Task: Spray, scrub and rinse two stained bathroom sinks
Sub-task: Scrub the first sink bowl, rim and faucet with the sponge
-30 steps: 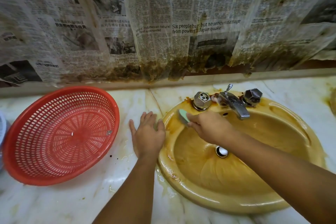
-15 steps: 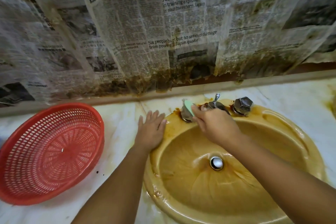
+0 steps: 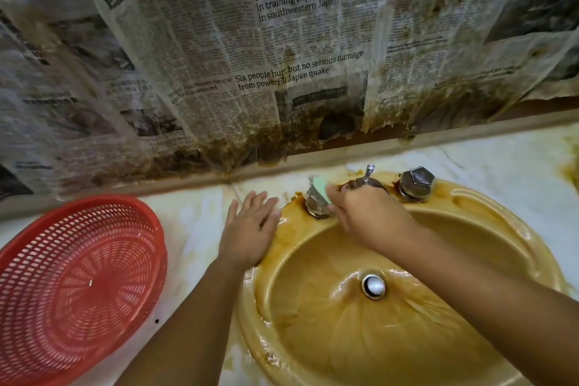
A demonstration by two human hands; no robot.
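At the back rim of the yellow sink [image 3: 407, 354], the right hand [image 3: 369, 216] grips a pale green sponge [image 3: 321, 189], fingers curled around it, and presses it against the top of the left tap handle [image 3: 316, 205], a metal knob standing on the sink's deck. The sponge stands on edge, partly tucked behind the fingertips. Just beside that hand a thin lift rod [image 3: 369, 171] rises from the faucet body, whose spout is mostly hidden behind the knuckles, and further right stands the faceted right tap handle [image 3: 416, 182], untouched. Brown staining covers the deck around both handles and runs down the near-left wall of the basin, which looks wet and glossy; the metal drain [image 3: 373, 286] sits at the bottom, apart from both hands. The left hand [image 3: 250, 229] holds nothing: it lies palm down with fingers straight and slightly spread on the marbled white worktop [image 3: 194, 229], its thumb side touching the sink's left rim. Well to the left of it, a red perforated plastic basket [image 3: 72, 285] rests on the worktop, tilted so that its inside faces the camera. Sheets of newspaper [image 3: 282, 56] hang across the wall behind, their lower edges soaked dark brown and ragged where they meet a narrow ledge [image 3: 407, 147] running along the back of the worktop. A yellowish stain also marks the worktop at the far right edge of the view.
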